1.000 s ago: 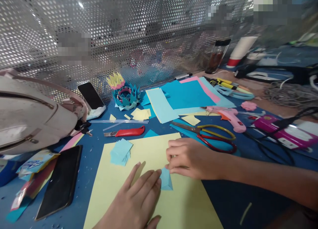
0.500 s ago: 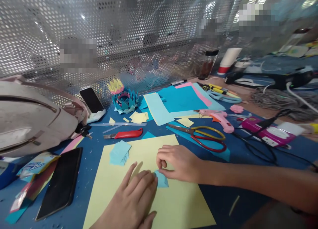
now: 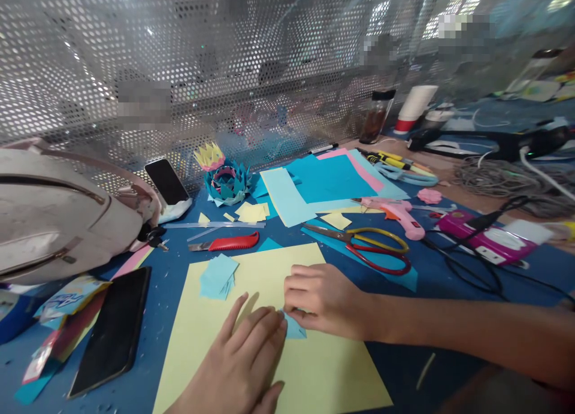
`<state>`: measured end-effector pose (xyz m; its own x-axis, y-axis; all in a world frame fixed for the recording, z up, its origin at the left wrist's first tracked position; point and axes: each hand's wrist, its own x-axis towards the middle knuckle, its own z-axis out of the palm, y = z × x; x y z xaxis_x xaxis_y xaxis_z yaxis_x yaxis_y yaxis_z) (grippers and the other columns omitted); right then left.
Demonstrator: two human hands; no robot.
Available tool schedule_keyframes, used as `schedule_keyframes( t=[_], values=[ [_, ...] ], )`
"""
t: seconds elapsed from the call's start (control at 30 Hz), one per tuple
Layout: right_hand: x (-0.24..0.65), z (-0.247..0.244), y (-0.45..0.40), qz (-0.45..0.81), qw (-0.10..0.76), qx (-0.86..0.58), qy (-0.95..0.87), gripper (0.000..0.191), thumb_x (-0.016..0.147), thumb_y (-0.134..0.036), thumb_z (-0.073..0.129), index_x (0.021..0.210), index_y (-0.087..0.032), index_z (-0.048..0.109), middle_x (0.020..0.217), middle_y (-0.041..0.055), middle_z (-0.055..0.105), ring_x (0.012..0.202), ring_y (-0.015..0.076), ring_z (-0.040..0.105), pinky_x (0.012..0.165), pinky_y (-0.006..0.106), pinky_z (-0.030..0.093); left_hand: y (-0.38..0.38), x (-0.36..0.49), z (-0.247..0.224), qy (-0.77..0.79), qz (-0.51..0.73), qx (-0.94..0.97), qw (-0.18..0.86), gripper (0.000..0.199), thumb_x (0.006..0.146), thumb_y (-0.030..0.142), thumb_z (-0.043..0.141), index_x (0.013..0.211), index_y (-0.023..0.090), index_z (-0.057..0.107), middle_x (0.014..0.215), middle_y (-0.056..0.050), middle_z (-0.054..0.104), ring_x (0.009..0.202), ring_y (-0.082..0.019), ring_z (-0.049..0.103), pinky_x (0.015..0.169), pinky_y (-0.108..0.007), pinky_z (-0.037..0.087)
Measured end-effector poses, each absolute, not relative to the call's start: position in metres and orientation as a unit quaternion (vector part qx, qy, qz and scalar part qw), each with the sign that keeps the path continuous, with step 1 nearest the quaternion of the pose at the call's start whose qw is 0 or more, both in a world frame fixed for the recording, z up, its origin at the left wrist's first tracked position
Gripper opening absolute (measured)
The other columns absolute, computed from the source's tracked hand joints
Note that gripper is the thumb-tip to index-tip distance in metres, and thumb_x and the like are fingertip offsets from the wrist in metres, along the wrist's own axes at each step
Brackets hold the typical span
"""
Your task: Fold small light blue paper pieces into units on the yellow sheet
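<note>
A small folded piece of light-blue paper (image 3: 296, 328) lies on a large pale-yellow sheet (image 3: 335, 375). My left hand (image 3: 240, 351) rests flat with its fingers stretched; their tips press on the piece's left edge. At the upper side of that piece, my right hand (image 3: 320, 297) has its fingers curled and pinched on the paper. The fingers hide part of the fold. A loose stack of light-blue paper squares (image 3: 218, 276) sits toward the sheet's upper left.
Beyond the sheet lie a red utility knife (image 3: 233, 241), scissors (image 3: 359, 240) and a pink glue gun (image 3: 398, 210). A paper lotus (image 3: 227, 183) stands near the perforated metal partition (image 3: 251, 54). To the left are a black phone (image 3: 114, 330) and a pale bag (image 3: 58, 216).
My right fingers have curled in and pressed lower over the light-blue piece, covering more of it. My left hand stays nearly in place.
</note>
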<state>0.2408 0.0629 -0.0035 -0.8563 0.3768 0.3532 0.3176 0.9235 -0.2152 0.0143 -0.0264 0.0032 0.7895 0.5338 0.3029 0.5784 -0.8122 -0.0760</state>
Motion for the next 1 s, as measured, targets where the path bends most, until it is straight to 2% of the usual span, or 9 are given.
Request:
schedule_keyframes(
  t=[0.23, 0.37, 0.5, 0.73, 0.9, 1.0],
  values=[
    [0.24, -0.006, 0.065, 0.141, 0.215, -0.197, -0.946, 0.013, 0.087, -0.019, 0.061, 0.074, -0.02, 0.065, 0.072, -0.0006, 0.063, 0.074, 0.0144, 0.051, 0.06, 0.028, 0.032, -0.028, 0.012, -0.011, -0.31, -0.135, -0.938, 0.073, 0.046, 0.094, 0.027, 0.047, 0.136, 0.009, 0.054, 0.141, -0.013, 0.054, 0.135, -0.029, 0.041, 0.122, -0.054, 0.014],
    [0.246, 0.0, 0.071, 0.141, 0.195, -0.156, -0.958, 0.018, 0.093, -0.025, 0.061, 0.078, -0.021, 0.069, 0.077, 0.0001, 0.065, 0.075, 0.0139, 0.05, 0.062, 0.028, 0.033, -0.03, 0.011, -0.016, -0.308, -0.128, -0.94, 0.069, 0.048, 0.094, 0.028, 0.047, 0.138, 0.009, 0.052, 0.142, -0.012, 0.055, 0.136, -0.029, 0.041, 0.122, -0.055, 0.008],
    [0.253, 0.013, 0.08, 0.158, 0.138, -0.103, -0.972, 0.015, 0.095, -0.029, 0.061, 0.094, -0.021, 0.074, 0.086, 0.0024, 0.066, 0.08, 0.0151, 0.051, 0.065, 0.028, 0.035, -0.03, 0.011, -0.014, -0.301, -0.127, -0.942, 0.079, 0.048, 0.095, 0.03, 0.046, 0.138, 0.008, 0.052, 0.141, -0.012, 0.056, 0.135, -0.029, 0.042, 0.122, -0.055, 0.001],
    [0.262, 0.027, 0.099, 0.227, 0.07, -0.07, -0.969, 0.019, 0.095, -0.025, 0.06, 0.105, -0.021, 0.075, 0.084, 0.003, 0.066, 0.081, 0.0159, 0.053, 0.068, 0.028, 0.036, -0.029, 0.012, -0.013, -0.301, -0.123, -0.941, 0.09, 0.049, 0.096, 0.03, 0.045, 0.139, 0.008, 0.052, 0.143, -0.012, 0.055, 0.134, -0.029, 0.044, 0.122, -0.055, 0.001],
    [0.265, 0.029, 0.102, 0.174, 0.072, -0.03, -0.982, 0.019, 0.095, -0.027, 0.058, 0.102, -0.022, 0.075, 0.08, 0.0027, 0.064, 0.075, 0.0161, 0.049, 0.063, 0.031, 0.031, -0.026, 0.013, -0.005, -0.295, -0.126, -0.944, 0.084, 0.046, 0.096, 0.03, 0.046, 0.136, 0.008, 0.053, 0.14, -0.012, 0.057, 0.13, -0.028, 0.049, 0.122, -0.054, -0.001],
    [0.263, 0.026, 0.099, 0.139, 0.087, -0.016, -0.986, 0.017, 0.094, -0.025, 0.059, 0.097, -0.02, 0.074, 0.077, 0.0023, 0.064, 0.072, 0.0165, 0.047, 0.06, 0.032, 0.028, -0.024, 0.014, 0.005, -0.306, -0.135, -0.942, 0.045, 0.043, 0.097, 0.026, 0.046, 0.134, 0.006, 0.052, 0.138, -0.011, 0.06, 0.127, -0.025, 0.052, 0.123, -0.049, -0.004]
  ],
)
